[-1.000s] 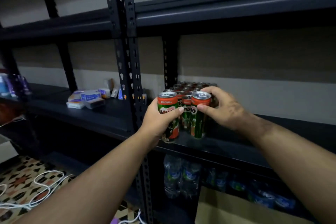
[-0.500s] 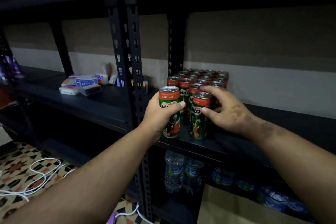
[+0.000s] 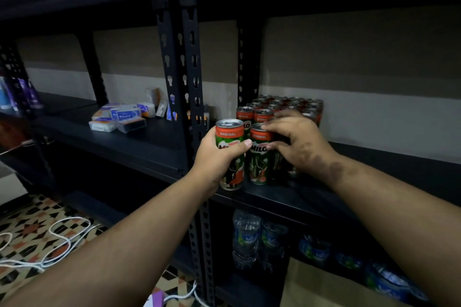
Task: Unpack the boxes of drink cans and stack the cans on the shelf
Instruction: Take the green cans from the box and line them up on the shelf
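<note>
Left-hand can [image 3: 230, 154]: upright at the shelf's front edge, wrapped by the left hand [image 3: 214, 159], thumb across its label.
Right-hand can [image 3: 259, 154]: just right of that grasp, standing on the dark shelf [image 3: 311, 197]; the right hand [image 3: 296, 144] curls round its top and side.
Stacked cans [image 3: 287, 106]: packed rows directly behind both hands.
Small boxes [image 3: 119, 117]: well left of the grip, past the upright post [image 3: 179, 70].
Water bottles [image 3: 249, 237]: on the shelf below the hands.
</note>
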